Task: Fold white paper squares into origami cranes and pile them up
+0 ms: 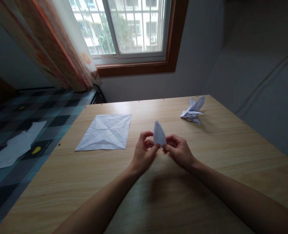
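Both hands meet over the middle of the table [214,162], and between them stands a small folded paper [159,132], point up, lifted just clear of the wood. The left hand [143,152] pinches its lower end between thumb and forefinger, the other fingers curled in. The right hand [179,150] nips the same end from the other side, its fingertips almost touching the left's. From where I stand, this looks like a fold being pressed near the base, partway through the shaping. A further crease there would call for one side to hold firm while the other hand runs along the edge, and lightly, since so thin a point would crumple easily. There is plenty of room, with open wood around and beneath the wrists. A creased sheet [104,131] lies flat to the left, well apart, and a winged figure [193,111] sits to the right near the table's far edge. Past the left edge lies a checked bedcover [36,117].
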`<state>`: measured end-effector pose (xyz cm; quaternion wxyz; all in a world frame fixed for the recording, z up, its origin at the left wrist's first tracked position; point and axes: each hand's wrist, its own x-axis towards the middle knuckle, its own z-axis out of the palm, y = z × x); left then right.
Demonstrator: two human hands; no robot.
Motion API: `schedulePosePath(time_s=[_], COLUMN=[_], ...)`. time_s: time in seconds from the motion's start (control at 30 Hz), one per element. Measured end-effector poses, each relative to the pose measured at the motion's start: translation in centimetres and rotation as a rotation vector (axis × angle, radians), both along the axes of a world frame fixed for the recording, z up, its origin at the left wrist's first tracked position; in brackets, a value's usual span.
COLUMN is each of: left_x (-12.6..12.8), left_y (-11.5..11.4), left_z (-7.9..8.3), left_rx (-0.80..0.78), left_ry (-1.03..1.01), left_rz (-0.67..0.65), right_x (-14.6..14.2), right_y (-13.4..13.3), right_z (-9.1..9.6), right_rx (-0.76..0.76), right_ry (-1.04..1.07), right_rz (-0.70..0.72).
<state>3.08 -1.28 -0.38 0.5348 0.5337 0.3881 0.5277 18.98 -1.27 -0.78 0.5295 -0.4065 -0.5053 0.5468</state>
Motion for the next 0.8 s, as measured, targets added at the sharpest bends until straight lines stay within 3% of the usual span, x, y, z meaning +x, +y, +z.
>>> schedulePosePath(time_s=[0.23, 0.43, 0.67, 0.8], left_x=[-0.43, -0.67, -0.87, -0.31], left_y=[0.22, 0.21, 0.04, -0.07], left_z=[-0.03, 0.58, 0.74, 0.34], left_rx=[0.063, 0.217, 0.222, 0.108], left_ry=[0.040, 0.181, 0.163, 0.059], left_rz=[-0.044, -0.036, -0.092, -0.034], right_x=[0.25, 0.47, 0.37, 0.12], right_y=[0.08, 0.23, 0.54, 0.48], right_z=[0.26, -0.20, -0.32, -0.22], right_rx=[-0.024, -0.038, -0.080, -0.046], right_ry=[0.066, 0.135, 0.172, 0.155], right_rz=[-0.016, -0.002, -0.054, -0.056])
